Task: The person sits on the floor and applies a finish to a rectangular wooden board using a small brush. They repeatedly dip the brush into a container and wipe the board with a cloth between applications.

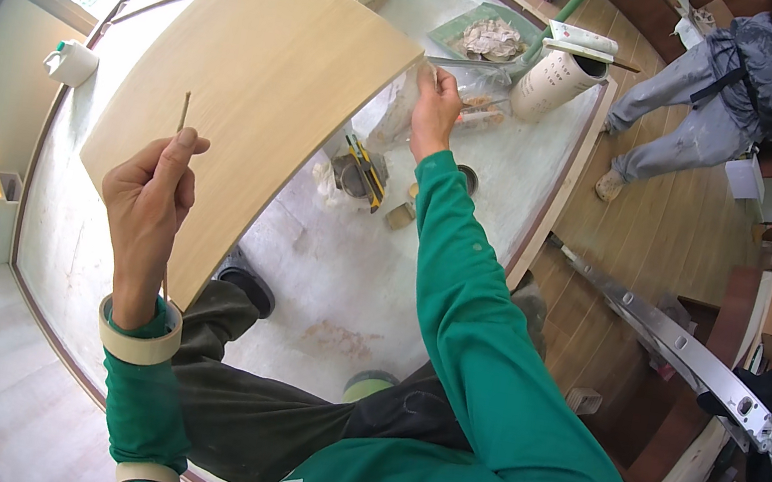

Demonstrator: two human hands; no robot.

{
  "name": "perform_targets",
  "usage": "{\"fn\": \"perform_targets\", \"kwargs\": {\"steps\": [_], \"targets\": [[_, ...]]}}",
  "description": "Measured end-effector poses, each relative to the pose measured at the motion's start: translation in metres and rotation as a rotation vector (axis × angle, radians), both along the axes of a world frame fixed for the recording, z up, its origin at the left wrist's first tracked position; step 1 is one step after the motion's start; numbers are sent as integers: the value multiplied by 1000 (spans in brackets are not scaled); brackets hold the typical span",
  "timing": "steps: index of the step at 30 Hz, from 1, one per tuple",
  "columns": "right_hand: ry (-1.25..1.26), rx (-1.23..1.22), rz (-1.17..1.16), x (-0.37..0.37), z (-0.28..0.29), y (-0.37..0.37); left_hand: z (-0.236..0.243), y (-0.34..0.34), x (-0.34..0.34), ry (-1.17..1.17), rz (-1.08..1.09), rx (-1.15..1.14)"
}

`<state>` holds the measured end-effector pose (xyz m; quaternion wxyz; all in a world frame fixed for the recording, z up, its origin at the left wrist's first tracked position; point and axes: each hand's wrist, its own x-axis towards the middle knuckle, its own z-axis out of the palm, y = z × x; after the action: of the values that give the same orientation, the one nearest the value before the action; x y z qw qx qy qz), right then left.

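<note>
A large pale wooden board (262, 70) slants across the left and middle of the view, above a pale work surface. My right hand (434, 115) is closed at its far right corner, with the thumb along the edge; the fingertips are partly hidden. Over the board's near left part, my left hand (152, 189) pinches a thin brown stick (184, 111) that points upward. A roll of masking tape (137, 346) sits around my left wrist, and a second tape roll (149, 474) is farther up that sleeve.
Yellow-and-black utility knives (366, 173) lie on a container right of the board. Beyond are a green tray (485, 33) and a white cylinder (554, 84). A white jug (71, 63) stands left. Another person's legs (689, 112) and a folded metal ladder (681, 353) are at right.
</note>
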<state>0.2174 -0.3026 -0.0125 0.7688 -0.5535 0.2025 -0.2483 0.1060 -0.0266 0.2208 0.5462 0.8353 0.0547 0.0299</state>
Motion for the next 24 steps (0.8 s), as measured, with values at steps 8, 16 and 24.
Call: {"fn": "perform_targets", "kwargs": {"steps": [8, 16, 24], "targets": [[73, -14, 64, -13, 2, 24, 5, 10, -7, -12, 20, -22], [7, -135, -39, 6, 19, 4, 7, 15, -10, -16, 32, -42], [83, -131, 21, -2, 14, 17, 11, 18, -13, -42, 25, -25]]}}
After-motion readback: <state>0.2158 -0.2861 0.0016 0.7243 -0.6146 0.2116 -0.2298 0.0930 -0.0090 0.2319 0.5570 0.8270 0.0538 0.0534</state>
